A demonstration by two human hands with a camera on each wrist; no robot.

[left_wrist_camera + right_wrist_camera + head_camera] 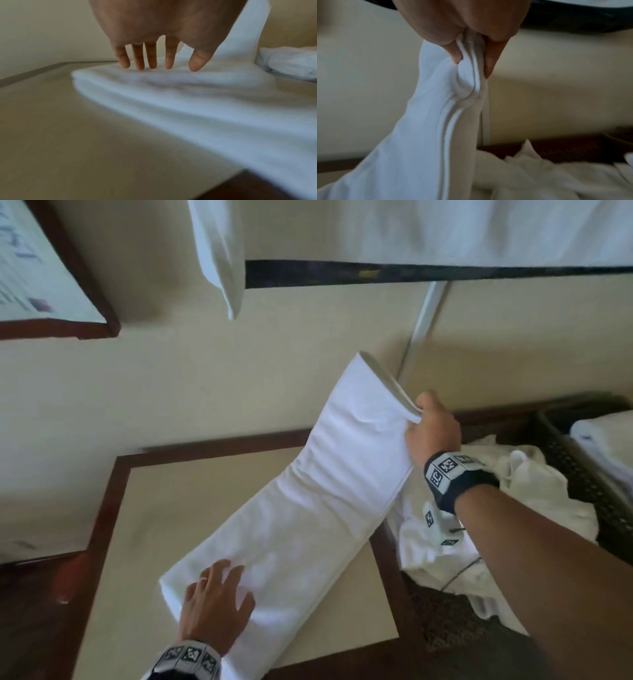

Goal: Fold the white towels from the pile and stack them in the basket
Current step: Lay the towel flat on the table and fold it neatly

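Observation:
A long white towel [308,508], folded into a narrow strip, lies slantwise on the beige table [144,535]. My left hand [219,601] presses flat on its near end, fingers [150,59] straight and spread on the cloth [188,105]. My right hand [428,429] pinches the far end and holds it raised off the table; the thumb and fingers [489,63] clamp the layered edge of the towel [423,121]. A pile of crumpled white towels [513,508] lies to the right under my right arm. The dark woven basket [582,474] at far right holds a folded towel [606,443].
The table has a dark wooden frame [102,508] and stands against a cream wall. White cloth [219,251] hangs from a dark rail [411,273] above. A framed notice [41,268] hangs at upper left.

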